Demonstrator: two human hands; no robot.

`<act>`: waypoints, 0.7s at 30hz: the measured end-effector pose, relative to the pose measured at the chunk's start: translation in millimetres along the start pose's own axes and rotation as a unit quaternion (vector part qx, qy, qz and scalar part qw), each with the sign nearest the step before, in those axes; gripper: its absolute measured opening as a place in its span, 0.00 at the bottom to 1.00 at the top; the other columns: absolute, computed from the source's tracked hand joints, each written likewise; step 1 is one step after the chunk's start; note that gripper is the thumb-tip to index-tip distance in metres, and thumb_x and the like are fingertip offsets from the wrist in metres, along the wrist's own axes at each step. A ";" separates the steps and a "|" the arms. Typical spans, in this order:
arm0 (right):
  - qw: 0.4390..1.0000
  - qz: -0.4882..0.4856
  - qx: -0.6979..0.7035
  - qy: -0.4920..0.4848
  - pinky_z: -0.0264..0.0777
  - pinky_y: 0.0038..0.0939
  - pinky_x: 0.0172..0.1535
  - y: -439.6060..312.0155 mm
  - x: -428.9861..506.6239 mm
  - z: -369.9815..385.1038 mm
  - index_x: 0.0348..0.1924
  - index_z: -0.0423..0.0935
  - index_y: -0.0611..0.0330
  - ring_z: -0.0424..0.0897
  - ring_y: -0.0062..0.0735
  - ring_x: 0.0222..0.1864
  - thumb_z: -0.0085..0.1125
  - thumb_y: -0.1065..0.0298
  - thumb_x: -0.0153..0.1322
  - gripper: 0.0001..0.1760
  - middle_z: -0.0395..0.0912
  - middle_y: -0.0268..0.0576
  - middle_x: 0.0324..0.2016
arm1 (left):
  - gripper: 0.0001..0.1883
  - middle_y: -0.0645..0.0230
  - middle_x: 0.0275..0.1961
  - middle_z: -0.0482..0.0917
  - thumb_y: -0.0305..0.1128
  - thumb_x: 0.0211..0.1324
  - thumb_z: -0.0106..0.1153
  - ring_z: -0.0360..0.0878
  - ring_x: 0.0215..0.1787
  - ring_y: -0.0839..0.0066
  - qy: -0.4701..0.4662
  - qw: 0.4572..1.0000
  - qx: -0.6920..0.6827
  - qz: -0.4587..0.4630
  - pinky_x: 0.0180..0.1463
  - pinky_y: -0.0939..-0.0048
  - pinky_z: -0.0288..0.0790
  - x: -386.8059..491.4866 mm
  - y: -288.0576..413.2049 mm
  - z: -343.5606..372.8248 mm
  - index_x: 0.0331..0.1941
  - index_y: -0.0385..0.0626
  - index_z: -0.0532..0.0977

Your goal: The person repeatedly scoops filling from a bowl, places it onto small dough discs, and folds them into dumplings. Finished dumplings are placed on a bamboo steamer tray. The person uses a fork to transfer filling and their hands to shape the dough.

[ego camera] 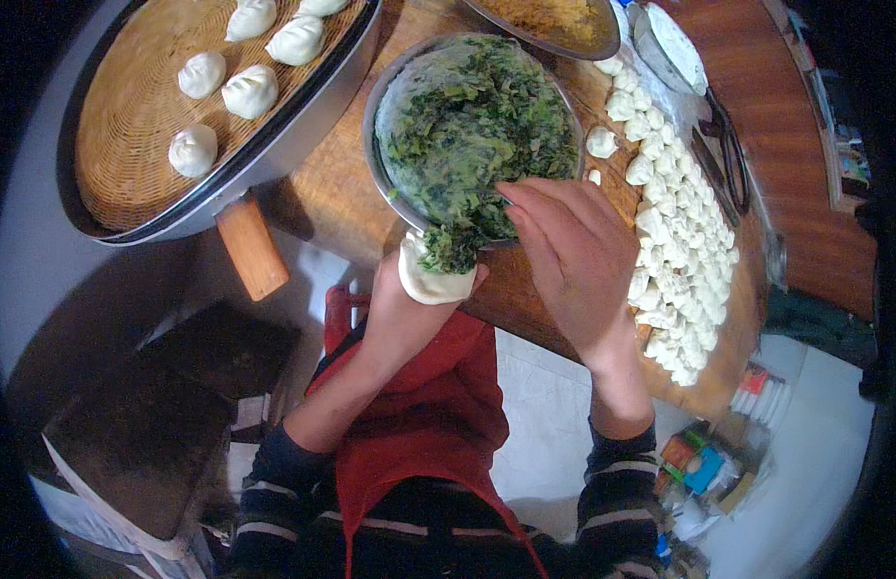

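Observation:
In my left hand lies a round dough wrapper, cupped just below the near rim of a metal bowl. Chopped green filling fills much of that bowl, and a clump of it rests on the wrapper, hanging down from the rim. My right hand is over the bowl's near right side, thumb and fingers pinched on a thin utensil whose lower end is hidden in the greens. To the right, many small dough pieces lie heaped on the wooden table.
Several formed buns sit on a woven mat in a large round pan with a wooden handle. A second bowl with yellowish-brown contents stands at the back. A container of white powder and a dark blade-like tool are at right.

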State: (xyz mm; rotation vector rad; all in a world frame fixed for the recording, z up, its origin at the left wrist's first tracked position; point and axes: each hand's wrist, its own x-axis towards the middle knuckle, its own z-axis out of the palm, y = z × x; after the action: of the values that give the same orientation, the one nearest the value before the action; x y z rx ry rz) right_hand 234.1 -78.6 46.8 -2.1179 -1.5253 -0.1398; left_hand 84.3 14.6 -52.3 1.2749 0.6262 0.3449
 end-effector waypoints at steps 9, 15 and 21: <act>0.998 -0.037 -0.008 -0.059 0.80 0.38 0.44 2.3 12.3 -0.8 0.46 0.88 0.59 0.86 0.45 0.40 0.69 0.73 0.71 0.10 0.88 0.44 0.40 | 0.15 0.60 0.42 0.90 0.30 0.57 0.75 0.90 0.44 0.69 -0.024 0.998 0.065 -0.003 0.48 0.65 0.81 4.5 15.6 -3.2 0.46 0.40 0.84; 0.990 -0.116 -0.052 0.053 0.83 0.36 0.48 -4.2 -32.6 26.1 0.48 0.87 0.60 0.86 0.38 0.46 0.67 0.69 0.70 0.14 0.88 0.42 0.45 | 0.15 0.59 0.41 0.90 0.28 0.54 0.75 0.90 0.43 0.67 -0.004 0.997 0.041 0.059 0.48 0.64 0.81 4.2 4.9 -3.2 0.45 0.39 0.83; 0.993 -0.108 -0.043 0.029 0.84 0.35 0.48 -15.9 -57.2 24.3 0.50 0.87 0.60 0.87 0.38 0.45 0.69 0.68 0.68 0.17 0.88 0.41 0.47 | 0.17 0.60 0.41 0.90 0.27 0.52 0.77 0.90 0.44 0.71 0.034 0.993 0.063 0.090 0.48 0.65 0.81 0.8 3.1 -1.2 0.46 0.39 0.83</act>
State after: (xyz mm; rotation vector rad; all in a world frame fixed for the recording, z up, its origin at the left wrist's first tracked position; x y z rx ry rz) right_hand 193.8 -112.6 10.1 -1.9896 -1.7384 -0.3479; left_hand 84.5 16.8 -49.7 1.4491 0.5997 0.5064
